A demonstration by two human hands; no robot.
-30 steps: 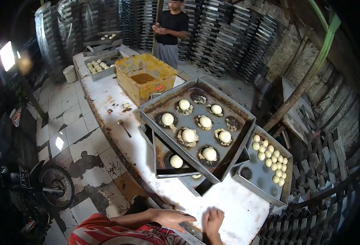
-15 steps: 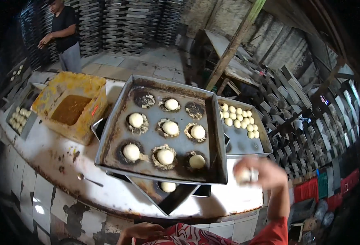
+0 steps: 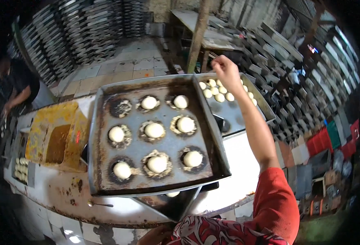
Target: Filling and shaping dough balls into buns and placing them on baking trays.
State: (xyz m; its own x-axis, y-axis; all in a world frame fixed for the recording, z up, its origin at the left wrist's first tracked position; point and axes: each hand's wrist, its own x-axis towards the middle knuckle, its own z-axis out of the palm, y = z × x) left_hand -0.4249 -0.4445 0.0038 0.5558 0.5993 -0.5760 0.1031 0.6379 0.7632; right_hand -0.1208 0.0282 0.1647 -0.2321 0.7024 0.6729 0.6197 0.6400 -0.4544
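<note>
My right hand [image 3: 227,71] is raised over the right-hand tray [image 3: 255,114], which holds several pale dough balls [image 3: 219,98]; its fingers are curled, and whatever they may hold is hidden. The large metal tray [image 3: 198,171] before me has pale dough balls [image 3: 154,130] in its blackened round hollows; the upper-left hollow [image 3: 120,108] has none. This tray rests crookedly on other trays [image 3: 155,202]. My left hand [image 3: 149,237] is low at the bottom edge, its fingers hidden.
A stained yellow tub [image 3: 45,128] with brown contents stands left, near another tray of dough [image 3: 21,171] and a co-worker [image 3: 22,87]. A spoon [image 3: 100,204] lies on the table [image 3: 65,192]. A post [image 3: 198,32], stacked pans [image 3: 81,28] and crates [image 3: 319,143] surround the workspace.
My view has turned right. My right hand has risen from the near table over the right tray. A dough ball now sits in the big tray's upper-right hollow, bare half a second earlier.
</note>
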